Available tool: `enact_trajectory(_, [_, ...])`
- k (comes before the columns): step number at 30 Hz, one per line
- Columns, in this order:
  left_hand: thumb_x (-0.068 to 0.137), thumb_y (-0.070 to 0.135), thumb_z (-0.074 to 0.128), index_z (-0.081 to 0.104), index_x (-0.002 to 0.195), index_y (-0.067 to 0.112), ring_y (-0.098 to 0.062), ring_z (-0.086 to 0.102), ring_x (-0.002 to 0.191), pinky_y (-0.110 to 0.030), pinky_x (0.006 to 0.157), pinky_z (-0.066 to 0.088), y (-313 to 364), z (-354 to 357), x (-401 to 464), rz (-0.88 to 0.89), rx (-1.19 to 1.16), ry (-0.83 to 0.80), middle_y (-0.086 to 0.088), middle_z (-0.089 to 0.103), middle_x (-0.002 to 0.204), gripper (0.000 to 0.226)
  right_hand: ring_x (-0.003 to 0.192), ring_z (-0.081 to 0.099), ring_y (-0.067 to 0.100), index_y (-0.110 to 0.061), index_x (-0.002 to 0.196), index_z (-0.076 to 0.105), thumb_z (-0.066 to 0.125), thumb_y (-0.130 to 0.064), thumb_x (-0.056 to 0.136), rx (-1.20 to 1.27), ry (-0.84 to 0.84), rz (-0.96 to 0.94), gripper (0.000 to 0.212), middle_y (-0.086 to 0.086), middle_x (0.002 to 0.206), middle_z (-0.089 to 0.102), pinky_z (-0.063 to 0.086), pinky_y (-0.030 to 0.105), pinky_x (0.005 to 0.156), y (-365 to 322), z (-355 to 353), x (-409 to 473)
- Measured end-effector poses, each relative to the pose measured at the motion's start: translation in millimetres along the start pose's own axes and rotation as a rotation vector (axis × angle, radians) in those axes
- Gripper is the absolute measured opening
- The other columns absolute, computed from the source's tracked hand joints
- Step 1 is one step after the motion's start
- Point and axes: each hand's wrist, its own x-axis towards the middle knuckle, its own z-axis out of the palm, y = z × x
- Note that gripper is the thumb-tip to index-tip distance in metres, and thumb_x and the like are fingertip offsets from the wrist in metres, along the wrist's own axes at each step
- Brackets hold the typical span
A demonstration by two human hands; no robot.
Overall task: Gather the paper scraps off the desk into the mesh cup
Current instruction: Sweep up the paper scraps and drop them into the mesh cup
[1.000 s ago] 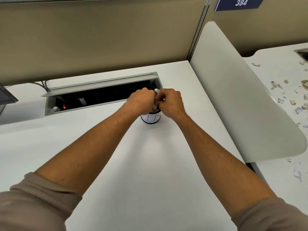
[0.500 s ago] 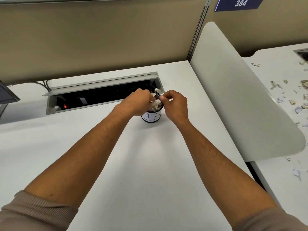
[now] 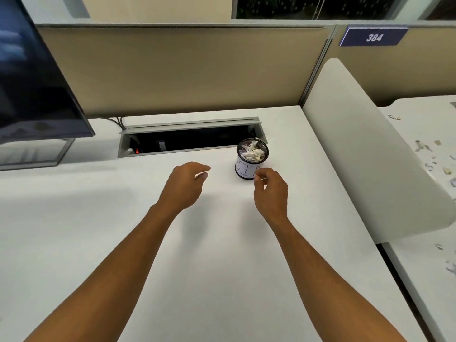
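Mesh cup (image 3: 252, 161) is seen upright on the white desk (image 3: 222, 267), just beyond the right hand (image 3: 271, 191) and slightly to its left; the right fingertips overlap the cup's lower edge in view, though contact cannot be confirmed. Cup is filled to the rim with crumpled paper scraps (image 3: 252, 152); a white label with dark lettering is wrapped around its side.

Left hand (image 3: 183, 185) is held above the desk, well left of the cup, fingers loosely curled, nothing gripped. Right hand is likewise loosely curled and nothing is held in it.

Beyond both hands, an open cable tray (image 3: 187, 139) is set into the desk. A monitor (image 3: 34, 90) is noted far left of the left hand. Right of the right hand, past a white divider (image 3: 365, 154), loose scraps (image 3: 429, 156) are scattered on the neighbouring desk (image 3: 424, 267).
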Motion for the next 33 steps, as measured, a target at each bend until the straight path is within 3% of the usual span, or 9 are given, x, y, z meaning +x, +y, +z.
enact_trajectory(4, [0.095, 0.024, 0.057, 0.067, 0.118, 0.019, -0.014, 0.056, 0.12, -0.019, 0.098, 0.035, -45.7, -15.4, -58.7, -0.067, -0.018, -0.002, 0.003, 0.064, 0.126, 0.025, 0.091, 0.062, 0.013, -0.015, 0.106, 0.064, 0.055, -0.014, 0.093, 0.016, -0.084, -0.02, 0.015, -0.003, 0.104, 0.066, 0.04, 0.022, 0.077, -11.3, 28.6, -44.7])
enact_trajectory(12, [0.094, 0.026, 0.059, 0.065, 0.121, 0.019, -0.014, 0.057, 0.117, -0.017, 0.095, 0.036, -133.7, -69.0, -165.8, -0.188, -0.009, 0.008, 0.004, 0.063, 0.125, 0.028, 0.109, 0.058, 0.016, -0.019, 0.118, 0.061, 0.057, -0.021, 0.094, 0.0, -0.275, -0.047, 0.025, -0.002, 0.118, 0.063, 0.049, 0.04, 0.093, -50.0, 90.7, -132.6])
enact_trajectory(14, [0.094, 0.027, 0.058, 0.063, 0.124, 0.018, -0.015, 0.054, 0.122, -0.021, 0.101, 0.037, -157.2, -82.3, -189.8, -0.212, 0.008, 0.017, 0.002, 0.06, 0.13, 0.032, 0.116, 0.056, 0.017, -0.018, 0.124, 0.059, 0.056, -0.023, 0.095, -0.005, -0.322, -0.051, 0.03, -0.001, 0.126, 0.061, 0.047, 0.039, 0.098, -60.7, 108.7, -156.1])
enact_trajectory(16, [0.095, 0.029, 0.058, 0.061, 0.127, 0.019, -0.016, 0.049, 0.127, -0.028, 0.108, 0.035, -180.8, -96.3, -212.5, -0.257, 0.003, 0.038, 0.002, 0.056, 0.136, 0.034, 0.125, 0.052, 0.018, -0.018, 0.13, 0.056, 0.055, -0.025, 0.096, -0.027, -0.367, -0.074, 0.035, -0.001, 0.135, 0.057, 0.041, 0.032, 0.106, -71.2, 127.3, -180.4])
enact_trajectory(19, [0.096, 0.03, 0.056, 0.057, 0.132, 0.019, -0.016, 0.041, 0.134, -0.029, 0.112, 0.03, -216.8, -116.4, -242.9, -0.286, 0.029, 0.065, 0.001, 0.049, 0.143, 0.038, 0.132, 0.046, 0.015, -0.017, 0.136, 0.051, 0.055, -0.031, 0.096, -0.061, -0.387, -0.153, 0.042, -0.003, 0.141, 0.052, 0.03, 0.021, 0.105, -87.5, 154.6, -214.4])
enact_trajectory(25, [0.095, 0.03, 0.057, 0.055, 0.134, 0.016, -0.014, 0.031, 0.142, -0.028, 0.116, 0.023, -287.5, -155.8, -298.2, -0.327, 0.09, 0.18, 0.002, 0.042, 0.149, 0.042, 0.148, 0.016, 0.015, -0.016, 0.15, 0.029, 0.049, -0.048, 0.096, -0.234, -0.476, -0.223, 0.066, 0.0, 0.16, 0.021, 0.014, 0.033, 0.119, -104.8, 208.1, -253.4])
enact_trajectory(29, [0.092, 0.035, 0.061, 0.056, 0.133, 0.01, -0.027, 0.035, 0.14, -0.042, 0.115, 0.027, -321.1, -174.8, -332.1, -0.312, 0.195, 0.249, -0.008, 0.042, 0.148, 0.048, 0.15, 0.005, 0.02, -0.013, 0.152, 0.022, 0.042, -0.055, 0.095, -0.386, -0.4, -0.251, 0.074, 0.008, 0.162, 0.012, 0.009, 0.039, 0.121, -107.5, 222.6, -248.6])
enact_trajectory(33, [0.086, 0.074, 0.019, 0.039, 0.146, 0.013, -0.024, 0.02, 0.147, -0.038, 0.119, 0.013, -343.9, -169.6, -352.3, -0.361, 0.254, 0.177, -0.007, 0.028, 0.156, 0.088, 0.15, 0.003, 0.024, -0.011, 0.153, 0.015, 0.032, -0.061, 0.095, -0.543, -0.423, -0.217, 0.079, 0.011, 0.162, 0.006, 0.005, 0.045, 0.121, -104.3, 232.9, -238.2])
